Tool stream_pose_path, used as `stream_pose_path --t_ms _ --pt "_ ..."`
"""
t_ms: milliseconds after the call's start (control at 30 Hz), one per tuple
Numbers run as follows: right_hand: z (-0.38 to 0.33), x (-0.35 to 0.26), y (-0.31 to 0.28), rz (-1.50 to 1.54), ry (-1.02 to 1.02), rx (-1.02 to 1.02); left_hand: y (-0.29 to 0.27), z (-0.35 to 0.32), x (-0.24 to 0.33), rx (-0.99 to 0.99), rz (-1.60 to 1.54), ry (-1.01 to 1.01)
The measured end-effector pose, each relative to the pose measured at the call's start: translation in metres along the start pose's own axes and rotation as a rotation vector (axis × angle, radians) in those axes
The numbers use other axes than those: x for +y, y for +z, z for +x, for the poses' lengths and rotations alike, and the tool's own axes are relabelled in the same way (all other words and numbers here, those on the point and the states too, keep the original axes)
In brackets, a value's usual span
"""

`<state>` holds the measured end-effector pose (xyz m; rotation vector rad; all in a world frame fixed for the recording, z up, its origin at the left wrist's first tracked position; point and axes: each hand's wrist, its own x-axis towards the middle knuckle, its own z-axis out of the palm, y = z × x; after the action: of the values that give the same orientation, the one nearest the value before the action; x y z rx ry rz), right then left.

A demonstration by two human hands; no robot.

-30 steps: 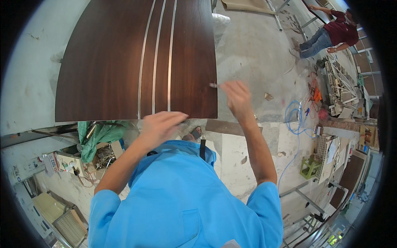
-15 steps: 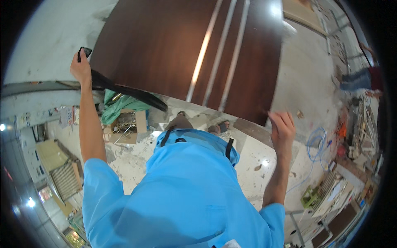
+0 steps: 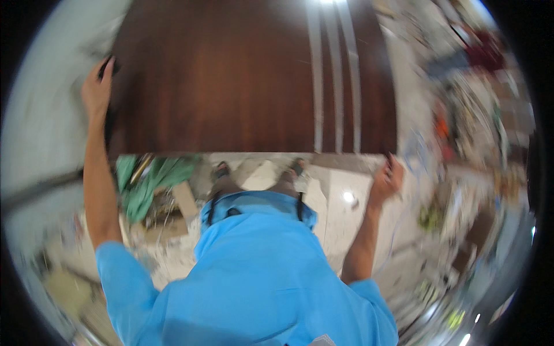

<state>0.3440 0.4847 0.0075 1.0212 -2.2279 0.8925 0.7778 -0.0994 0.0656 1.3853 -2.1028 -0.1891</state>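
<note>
A large dark brown wood-grain panel (image 3: 208, 86) with three pale lengthwise stripes (image 3: 334, 86) lies in front of me. My left hand (image 3: 96, 89) is at the panel's left edge, closed around a black, soft-looking strip (image 3: 109, 68). Most of that strip is hidden behind the hand and the panel's side. Just off the near right corner of the panel is my right hand (image 3: 386, 180). Its fingers are pinched together, and whatever may be between them is too blurred to make out.
Left of my feet, green cloth (image 3: 154, 184) lies beside an open cardboard box (image 3: 173, 216) of odds and ends. Blue hose (image 3: 415, 153) coils on the floor at right. A person in a dark red top (image 3: 485, 51) is at far right, near cluttered material.
The panel now looks squarer to me and fills more of the view. The black strip's long hanging part has gone out of sight. My right hand has dropped slightly off the corner.
</note>
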Motion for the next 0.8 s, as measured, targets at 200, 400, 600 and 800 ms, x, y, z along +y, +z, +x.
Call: stream_pose_path --t_ms 200,400,600,800 --pt "-0.045 -0.055 0.016 -0.244 0.263 -0.037 0.04 -0.036 0.004 -0.113 0.126 0.272" --pt "-0.028 -0.128 0.021 0.007 -0.083 -0.079 0.04 -0.032 0.011 -0.106 0.104 0.279" --pt "-0.018 -0.134 0.025 -0.154 0.087 -0.045 0.042 -0.031 0.005 -0.104 0.114 0.295" --pt "-0.043 -0.125 0.029 -0.038 0.219 -0.007 0.041 -0.031 0.007 -0.079 0.197 0.309"
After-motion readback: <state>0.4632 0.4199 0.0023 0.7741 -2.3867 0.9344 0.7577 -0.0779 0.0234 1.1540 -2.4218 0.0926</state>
